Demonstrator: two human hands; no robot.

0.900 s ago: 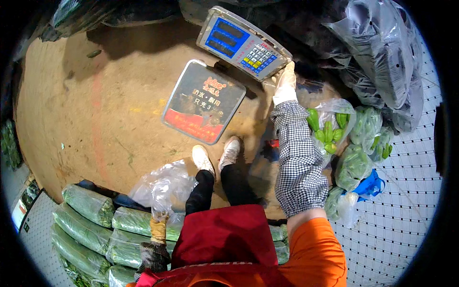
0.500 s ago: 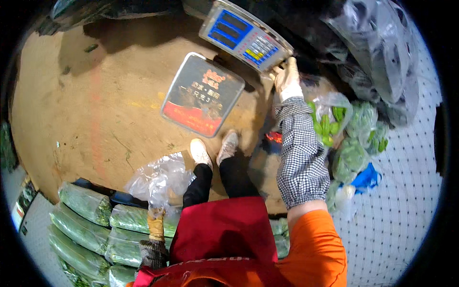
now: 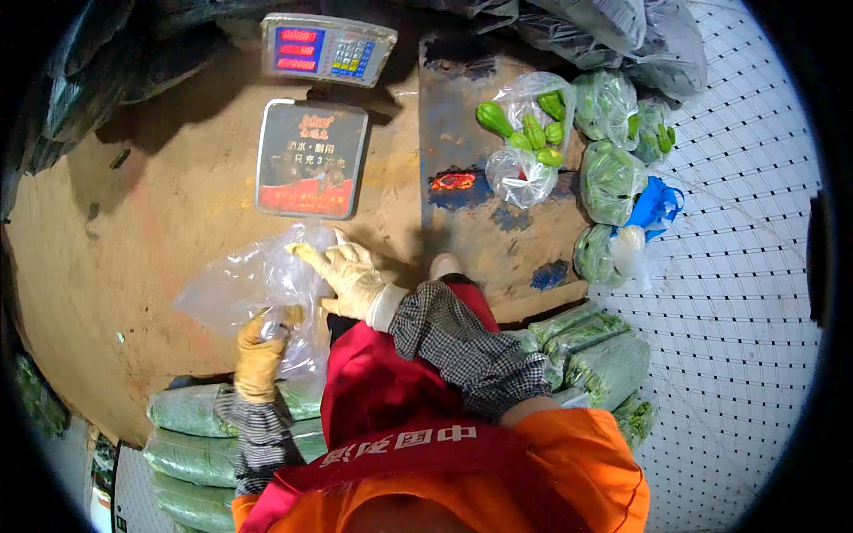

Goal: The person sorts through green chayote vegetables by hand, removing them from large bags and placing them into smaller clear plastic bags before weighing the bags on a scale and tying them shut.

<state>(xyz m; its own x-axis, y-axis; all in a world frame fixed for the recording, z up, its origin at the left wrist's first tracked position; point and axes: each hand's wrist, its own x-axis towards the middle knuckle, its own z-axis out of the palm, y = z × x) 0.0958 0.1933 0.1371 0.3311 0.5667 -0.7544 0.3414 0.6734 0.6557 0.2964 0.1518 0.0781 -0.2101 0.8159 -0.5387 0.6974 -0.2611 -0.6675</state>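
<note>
- Clear bag point(image 3: 267, 289), nr scale point(image 3: 311, 164): prob. unfilled yet
- L hand point(image 3: 258, 360): clamped on bag
- R hand point(image 3: 354, 277): fingers apart, at bag
- Green veg point(image 3: 533, 133), R of scale: bagged

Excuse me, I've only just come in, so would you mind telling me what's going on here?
Someone is handling a clear plastic bag. The gloved left hand grips it, while the gloved right hand is at its right side; whether that one grips it is hard to tell. Just beyond stands a digital scale, its display lit red. Bagged green vegetables lie to the right, and wrapped bundles of greens lie near the person's left side.
</note>
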